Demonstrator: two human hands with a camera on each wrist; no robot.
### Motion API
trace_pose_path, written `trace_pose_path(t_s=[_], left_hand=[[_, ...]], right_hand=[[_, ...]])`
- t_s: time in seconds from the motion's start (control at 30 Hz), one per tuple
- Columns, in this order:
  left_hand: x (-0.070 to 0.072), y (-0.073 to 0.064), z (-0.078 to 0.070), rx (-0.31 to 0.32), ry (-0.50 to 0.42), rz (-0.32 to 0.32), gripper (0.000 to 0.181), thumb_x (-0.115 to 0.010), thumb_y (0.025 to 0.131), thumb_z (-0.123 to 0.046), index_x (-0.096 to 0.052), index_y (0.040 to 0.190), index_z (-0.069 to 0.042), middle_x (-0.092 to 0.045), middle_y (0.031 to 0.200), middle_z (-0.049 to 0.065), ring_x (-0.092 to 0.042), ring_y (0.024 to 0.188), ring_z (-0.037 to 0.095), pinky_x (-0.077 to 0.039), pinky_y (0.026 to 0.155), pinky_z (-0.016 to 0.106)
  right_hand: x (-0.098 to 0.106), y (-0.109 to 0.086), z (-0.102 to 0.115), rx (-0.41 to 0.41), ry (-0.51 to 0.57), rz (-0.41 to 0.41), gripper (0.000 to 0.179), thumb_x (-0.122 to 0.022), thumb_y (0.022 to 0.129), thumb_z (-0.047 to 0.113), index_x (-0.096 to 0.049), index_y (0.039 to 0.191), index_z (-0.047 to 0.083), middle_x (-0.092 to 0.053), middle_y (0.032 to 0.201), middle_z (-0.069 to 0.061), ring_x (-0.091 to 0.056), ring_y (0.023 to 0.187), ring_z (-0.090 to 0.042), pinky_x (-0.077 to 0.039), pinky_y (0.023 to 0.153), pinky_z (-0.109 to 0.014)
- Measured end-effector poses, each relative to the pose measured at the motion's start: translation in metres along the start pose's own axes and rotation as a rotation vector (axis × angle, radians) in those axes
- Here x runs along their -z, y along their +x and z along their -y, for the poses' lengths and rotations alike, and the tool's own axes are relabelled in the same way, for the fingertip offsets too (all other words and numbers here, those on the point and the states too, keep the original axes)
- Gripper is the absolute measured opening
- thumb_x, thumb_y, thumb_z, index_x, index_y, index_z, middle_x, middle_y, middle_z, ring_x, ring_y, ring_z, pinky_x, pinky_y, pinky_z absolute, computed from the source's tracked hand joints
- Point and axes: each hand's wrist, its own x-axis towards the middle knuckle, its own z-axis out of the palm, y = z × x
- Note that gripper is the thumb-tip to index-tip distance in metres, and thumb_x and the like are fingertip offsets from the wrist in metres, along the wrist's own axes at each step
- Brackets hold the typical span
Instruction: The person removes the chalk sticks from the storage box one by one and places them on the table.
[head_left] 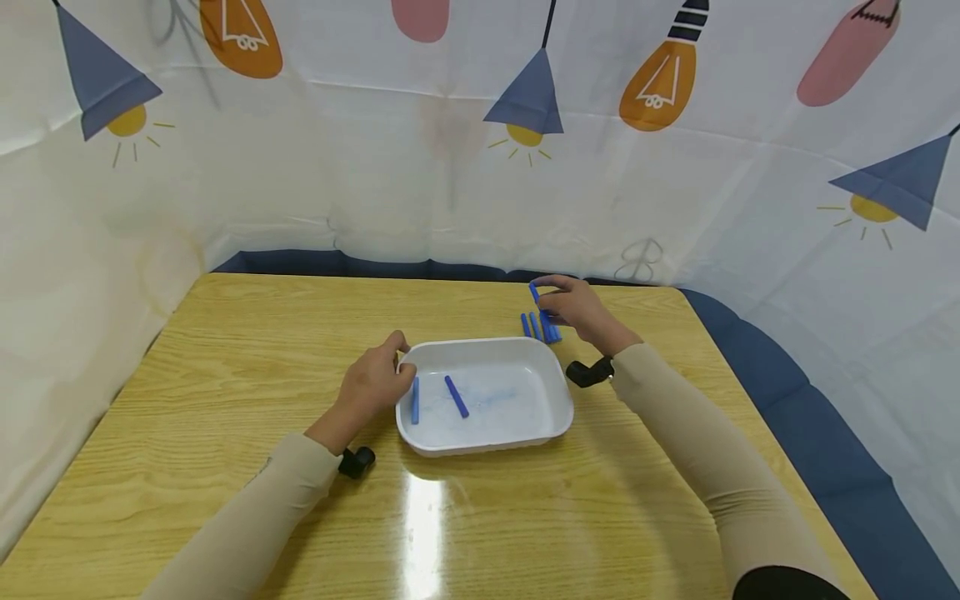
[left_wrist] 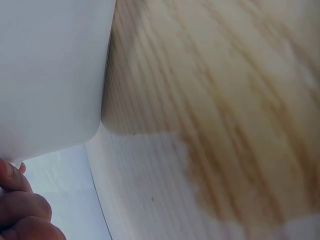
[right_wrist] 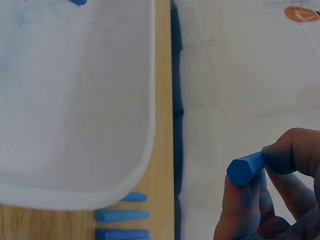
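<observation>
My left hand (head_left: 375, 379) grips the left rim of a white plastic tray (head_left: 558, 358), thumb over the edge; in the left wrist view its curled fingers (left_wrist: 25, 207) show at the tray's edge. Inside the tray lie two blue sticks, one light (head_left: 415, 401) by the left wall and one darker (head_left: 456, 397). Beyond the tray's far right corner, my right hand (head_left: 576, 310) pinches a blue hexagonal stick (right_wrist: 246, 169) between thumb and fingertips, raised off the table. Blue smudges mark those fingers. Several similar blue sticks (head_left: 535, 326) lie side by side under that hand, some partly hidden.
The tray stands on a wood-grain table (head_left: 300, 317). Blue powdery smears mark the tray's floor. A pale printed cloth (head_left: 420, 167) hangs behind the table, with dark blue fabric (head_left: 787, 392) along its edge. Black camera mounts (head_left: 588, 372) sit at both wrists.
</observation>
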Motion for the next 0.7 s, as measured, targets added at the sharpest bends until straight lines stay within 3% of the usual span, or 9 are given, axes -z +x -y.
trace_pose_path(t_s=[0.17, 0.27, 0.43, 0.7], left_hand=[[0.001, -0.001, -0.001, -0.001, -0.003, -0.001, 0.032, -0.048, 0.087, -0.023, -0.050, 0.116, -0.012, -0.053, 0.064, 0.004, -0.046, 0.051, 0.018, -0.034, 0.044, 0.028], [0.002, -0.001, -0.001, -0.004, -0.003, -0.006, 0.031, -0.048, 0.087, -0.023, -0.051, 0.116, -0.012, -0.053, 0.064, 0.004, -0.046, 0.051, 0.018, -0.034, 0.044, 0.028], [0.002, -0.001, 0.000, -0.002, -0.005, -0.006, 0.031, -0.049, 0.087, -0.023, -0.051, 0.116, -0.012, -0.053, 0.064, 0.004, -0.046, 0.051, 0.018, -0.034, 0.044, 0.028], [0.001, -0.001, 0.002, -0.014, 0.007, -0.013, 0.032, -0.048, 0.086, -0.023, -0.051, 0.115, -0.012, -0.054, 0.065, 0.004, -0.046, 0.052, 0.018, -0.034, 0.045, 0.029]], right_hand=[[0.007, 0.008, -0.011, -0.018, 0.000, -0.036, 0.047, -0.057, 0.092, 0.014, -0.051, 0.138, 0.015, -0.056, 0.115, -0.016, -0.055, 0.113, -0.040, -0.049, 0.096, -0.046], [0.011, 0.014, -0.018, -0.022, -0.016, -0.056, 0.047, -0.056, 0.092, 0.014, -0.051, 0.139, 0.014, -0.057, 0.114, -0.015, -0.056, 0.113, -0.040, -0.051, 0.092, -0.042], [0.013, 0.020, -0.026, -0.027, -0.019, -0.076, 0.048, -0.054, 0.092, 0.011, -0.050, 0.139, 0.011, -0.053, 0.129, -0.023, -0.058, 0.110, -0.036, -0.051, 0.092, -0.042], [0.019, 0.029, -0.040, -0.060, -0.014, -0.130, 0.048, -0.054, 0.091, 0.007, -0.051, 0.139, 0.010, -0.055, 0.130, -0.020, -0.059, 0.111, -0.035, -0.051, 0.091, -0.043]])
